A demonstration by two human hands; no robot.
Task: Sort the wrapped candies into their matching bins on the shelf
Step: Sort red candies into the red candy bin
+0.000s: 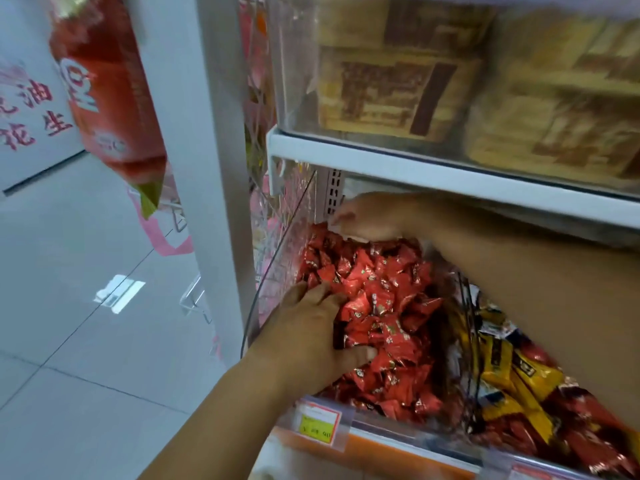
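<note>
A clear bin (287, 244) at the left end of the lower shelf is heaped with red foil-wrapped candies (388, 306). My left hand (311, 330) lies on the front left of the heap, fingers spread with their tips sunk among the wrappers and the thumb stretched across them. My right hand (367, 216) reaches under the upper shelf to the back of the same bin and is cupped over the candies there. Something whitish shows under its fingers, and what it holds is hidden. My right forearm crosses over the neighbouring bin.
The bin to the right (502, 368) holds yellow and red packets behind a clear divider. A yellow price tag (317, 424) sits on the shelf front. The upper shelf (415, 168) carries clear bins of tan packets (398, 81). A red bag (104, 81) hangs at left over a tiled floor (86, 306).
</note>
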